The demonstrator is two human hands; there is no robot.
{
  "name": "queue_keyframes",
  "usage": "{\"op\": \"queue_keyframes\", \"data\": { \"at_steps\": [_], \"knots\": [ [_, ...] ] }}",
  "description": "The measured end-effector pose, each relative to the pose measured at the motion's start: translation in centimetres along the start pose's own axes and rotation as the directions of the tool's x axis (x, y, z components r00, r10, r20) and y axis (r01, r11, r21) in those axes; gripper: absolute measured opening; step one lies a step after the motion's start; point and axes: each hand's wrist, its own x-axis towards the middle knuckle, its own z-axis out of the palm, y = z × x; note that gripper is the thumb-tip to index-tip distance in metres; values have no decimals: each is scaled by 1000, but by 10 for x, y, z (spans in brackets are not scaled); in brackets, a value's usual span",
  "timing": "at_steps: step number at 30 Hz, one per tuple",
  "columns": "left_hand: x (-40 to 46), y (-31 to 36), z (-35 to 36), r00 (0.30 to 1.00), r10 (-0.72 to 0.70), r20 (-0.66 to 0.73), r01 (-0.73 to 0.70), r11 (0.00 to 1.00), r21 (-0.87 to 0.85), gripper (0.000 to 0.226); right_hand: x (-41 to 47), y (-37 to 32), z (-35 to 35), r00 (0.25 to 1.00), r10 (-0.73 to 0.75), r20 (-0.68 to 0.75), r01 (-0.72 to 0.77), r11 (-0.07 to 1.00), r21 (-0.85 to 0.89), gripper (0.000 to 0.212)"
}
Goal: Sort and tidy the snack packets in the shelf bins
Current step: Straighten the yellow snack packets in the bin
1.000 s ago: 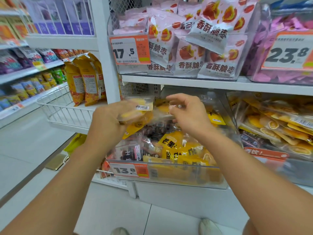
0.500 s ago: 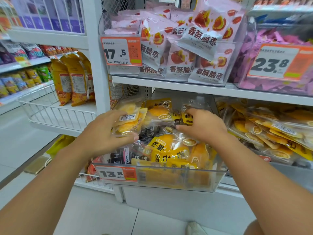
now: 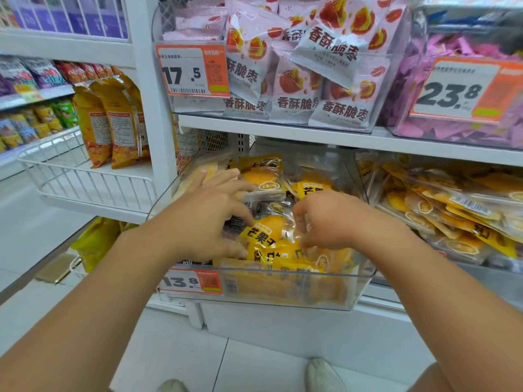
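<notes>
A shop: white metal shelves (image 3: 283, 128) hold clear plastic bins (image 3: 283, 292) of packaged snacks, each fronted by an orange-and-white price tag (image 3: 192, 70), beside a white wire basket (image 3: 85, 182)

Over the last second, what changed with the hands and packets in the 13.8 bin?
The left hand let go of the mango packet it held up and now spreads over the packets. The right hand dropped lower, fingers curled onto a yellow mango packet. The clear bin stayed put.
</notes>
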Motion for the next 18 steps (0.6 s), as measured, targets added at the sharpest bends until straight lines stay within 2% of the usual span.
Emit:
{"op": "queue_keyframes", "data": {
  "at_steps": [2,4,5,8,10,12,14,18],
  "knots": [
    [0,-8,1,998,-50,33,51,999,-3,28,-1,2,0,1000,-10,13,10,1000,21,15],
    [0,-16,4,999,-44,-21,41,992,-118,10,-3,1,0,999,-41,-23,43,998,50,13],
    [0,-19,7,998,-23,-60,14,988,-155,15,-4,0,1,997,-61,-43,64,995,79,15],
    [-3,-19,13,991,0,-137,-29,977,-211,15,-7,-4,2,991,-136,-12,137,981,140,49],
    [-6,-16,15,983,-4,-184,-40,971,-235,17,-7,-10,3,981,-182,72,176,981,82,63],
    [-9,-17,15,981,-23,-192,-24,971,-237,17,-2,-15,6,969,-191,155,194,981,-4,67],
    [-10,-17,14,966,-42,-257,-23,969,-245,13,3,-20,7,959,-158,236,180,981,-73,65],
    [-6,-17,12,902,-86,-424,-29,966,-258,11,9,-32,7,958,-100,268,138,982,-126,36]
  ]
}}
